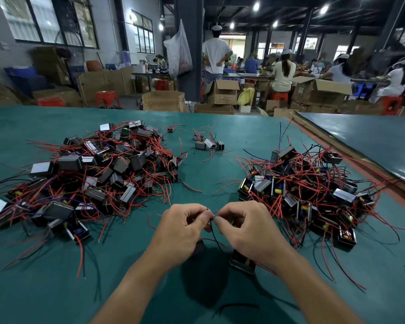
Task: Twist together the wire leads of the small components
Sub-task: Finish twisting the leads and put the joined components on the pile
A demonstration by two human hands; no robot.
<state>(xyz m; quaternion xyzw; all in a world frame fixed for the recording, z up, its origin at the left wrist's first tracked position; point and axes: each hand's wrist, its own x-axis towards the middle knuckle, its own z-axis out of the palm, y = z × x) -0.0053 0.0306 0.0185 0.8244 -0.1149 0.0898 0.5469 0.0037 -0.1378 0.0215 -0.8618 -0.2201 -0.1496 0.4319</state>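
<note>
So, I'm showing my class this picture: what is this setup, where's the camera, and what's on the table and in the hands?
No machine: a person works bare-handed, filmed by one head-worn camera looking forward and down. The left hand and right hand each pinch thin wire leads between fingertips. On the green table lie a left heap and a right heap of small components trailing red and black wires. One component sits just under the right hand.

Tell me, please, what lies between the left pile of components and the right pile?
Head view: mostly bare green mat, a small cluster of components farther back; nearer, the left hand and right hand pinching wire leads.
</note>
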